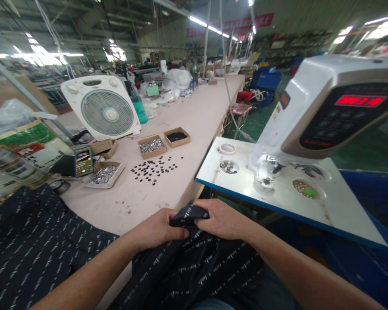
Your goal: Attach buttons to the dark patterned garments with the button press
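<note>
Black fabric printed with rows of small white lettering [194,269] lies over my lap, its upper edge lifted between both hands. My left hand [160,228] is closed on that edge, thumb on top. Close beside it, my right hand [221,218] pinches the same folded edge. More of the printed black cloth [29,241] hangs over the table at the left. Ahead on the table, small black snap-like discs [153,169] lie scattered, with a few tiny metal pieces [128,211] nearer me.
At right stands a white pressing machine [310,94] with a red display over a white board [336,215]. Cardboard trays of metal parts [151,146], [103,175] and black parts [177,136] sit on the table [194,116]. A box fan [100,107] and phone [83,161] stand left.
</note>
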`<state>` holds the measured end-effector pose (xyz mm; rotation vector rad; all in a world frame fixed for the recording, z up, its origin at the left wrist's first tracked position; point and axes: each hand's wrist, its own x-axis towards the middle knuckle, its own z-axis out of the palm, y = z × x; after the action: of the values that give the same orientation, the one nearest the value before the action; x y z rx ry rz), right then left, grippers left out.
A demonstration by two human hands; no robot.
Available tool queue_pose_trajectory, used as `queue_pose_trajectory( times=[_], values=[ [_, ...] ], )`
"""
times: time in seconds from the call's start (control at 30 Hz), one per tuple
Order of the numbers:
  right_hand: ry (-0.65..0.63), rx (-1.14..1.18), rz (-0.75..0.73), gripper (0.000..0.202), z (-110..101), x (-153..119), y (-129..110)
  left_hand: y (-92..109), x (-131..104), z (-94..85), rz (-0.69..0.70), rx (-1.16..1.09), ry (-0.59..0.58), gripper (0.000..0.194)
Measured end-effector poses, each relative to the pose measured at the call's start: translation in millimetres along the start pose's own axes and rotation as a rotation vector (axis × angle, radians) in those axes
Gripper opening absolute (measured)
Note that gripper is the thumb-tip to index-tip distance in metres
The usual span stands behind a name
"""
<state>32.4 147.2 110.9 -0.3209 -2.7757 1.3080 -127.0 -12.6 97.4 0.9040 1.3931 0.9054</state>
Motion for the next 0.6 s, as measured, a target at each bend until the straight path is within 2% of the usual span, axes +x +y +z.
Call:
queue_pose_trajectory(
  times=[0.2,0.37,0.43,0.5,0.57,0.6],
  values=[
    [0.022,-0.025,0.007,0.015,-2.2,-0.5,1.6,-9.0,4.4,4.3,-0.027,-0.125,0.031,0.025],
    [-0.021,0.016,0.050,0.018,-11.8,-2.0,3.8,-25.9,16.2,16.6,0.045,-0.217,0.051,0.022],
    [-0.103,0.042,0.056,0.024,-19.4,-1.1,5.6,-34.3,21.8,23.7,0.091,-0.214,0.074,0.019],
    [-0.180,0.090,0.048,0.041,-26.2,4.1,6.8,-43.8,26.8,31.0,0.111,-0.173,0.112,0.016],
    [-0.183,0.166,0.046,0.049,-27.7,16.1,6.5,-54.6,31.4,37.6,0.094,-0.112,0.133,0.012],
    [-0.147,0.197,0.054,0.045,-25.3,25.2,6.1,-60.3,33.7,40.2,0.080,-0.073,0.129,0.009]
  ],
)
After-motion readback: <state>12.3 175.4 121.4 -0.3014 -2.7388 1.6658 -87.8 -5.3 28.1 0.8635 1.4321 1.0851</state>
